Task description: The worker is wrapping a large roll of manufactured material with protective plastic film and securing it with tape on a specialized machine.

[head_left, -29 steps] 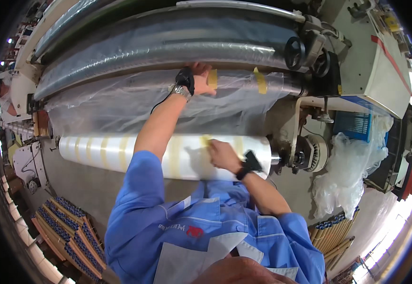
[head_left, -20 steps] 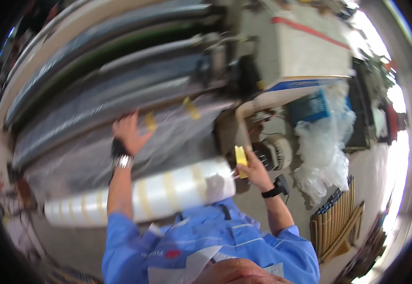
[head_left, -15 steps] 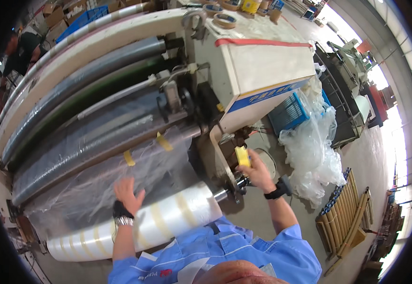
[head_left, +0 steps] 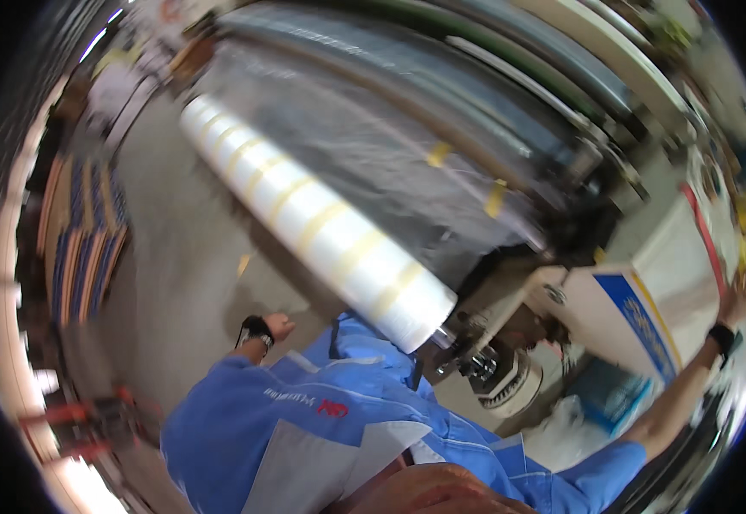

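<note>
Roll (head_left: pixel 323 233), white, banded with yellowish tape, lying aslant from 10 to 5 o'clock, near end on a metal shaft (head_left: pixel 444 337). Left hand (head_left: pixel 279 325), 8 o'clock, apart from roll: grip together, fingers curled. Right hand (head_left: pixel 736 298), 3 o'clock, by cabinet (head_left: pixel 660 257), near a blurred yellow item (head_left: pixel 745 255): grip blurred, cannot tell whether clamped. Film (head_left: pixel 364 154), clear, 12 o'clock; two yellow strips (head_left: pixel 495 199) on it, 1 and 2 o'clock. Crate (head_left: pixel 617 398), blue, 4 o'clock.
</note>
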A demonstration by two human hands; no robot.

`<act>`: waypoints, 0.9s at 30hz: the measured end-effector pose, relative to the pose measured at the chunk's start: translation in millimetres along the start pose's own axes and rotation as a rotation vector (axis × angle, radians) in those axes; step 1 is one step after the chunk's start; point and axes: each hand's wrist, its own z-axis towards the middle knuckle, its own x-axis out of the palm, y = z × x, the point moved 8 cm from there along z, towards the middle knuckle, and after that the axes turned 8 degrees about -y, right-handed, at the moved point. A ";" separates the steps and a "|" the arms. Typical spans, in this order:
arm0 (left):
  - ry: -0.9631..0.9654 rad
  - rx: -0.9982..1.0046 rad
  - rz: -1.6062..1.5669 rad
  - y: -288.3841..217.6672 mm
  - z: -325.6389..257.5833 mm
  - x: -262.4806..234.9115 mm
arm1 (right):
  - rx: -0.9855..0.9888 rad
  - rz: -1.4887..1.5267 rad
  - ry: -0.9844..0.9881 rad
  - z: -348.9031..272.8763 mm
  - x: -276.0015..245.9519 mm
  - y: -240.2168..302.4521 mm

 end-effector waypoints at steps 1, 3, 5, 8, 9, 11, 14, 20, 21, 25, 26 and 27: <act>-0.094 -0.023 0.035 17.1 -26.7 20.7 | -0.032 -0.020 0.285 48.1 -12.3 42.7; -0.137 -0.176 -0.152 -8.8 -66.8 5.2 | 0.339 0.379 -0.081 40.6 11.3 36.4; -0.197 -0.339 -0.339 -16.5 -96.2 4.6 | 0.538 0.833 -0.290 58.5 -86.4 106.6; 0.057 -0.423 -0.371 -5.2 -105.5 64.1 | 0.657 1.049 -0.346 31.7 -207.9 189.7; 0.004 -0.403 -0.426 -5.7 -111.0 73.5 | 0.716 1.153 -0.315 10.3 -231.4 224.9; -0.041 -0.348 -0.499 -11.2 -106.6 76.1 | 0.667 1.304 -0.186 -32.0 -279.5 282.5; -0.092 -0.263 -0.528 -13.7 -107.5 64.7 | 0.942 1.686 0.348 -125.3 -331.7 406.0; 0.048 -0.159 -0.637 35.2 -91.1 80.6 | 0.778 2.122 0.881 -205.8 -514.7 546.4; 0.002 -0.151 -0.630 44.8 -94.5 71.9 | 0.699 2.086 0.985 -209.7 -533.4 559.3; -0.085 -0.110 -0.678 112.2 -101.3 75.2 | 0.703 2.119 1.057 -202.4 -585.8 598.0; -0.252 -0.076 -0.691 143.5 -101.4 86.7 | 0.695 2.086 1.127 -198.0 -596.8 614.4; -0.248 -0.073 -0.699 167.4 -108.1 89.9 | 0.690 2.077 1.125 -192.9 -609.9 624.5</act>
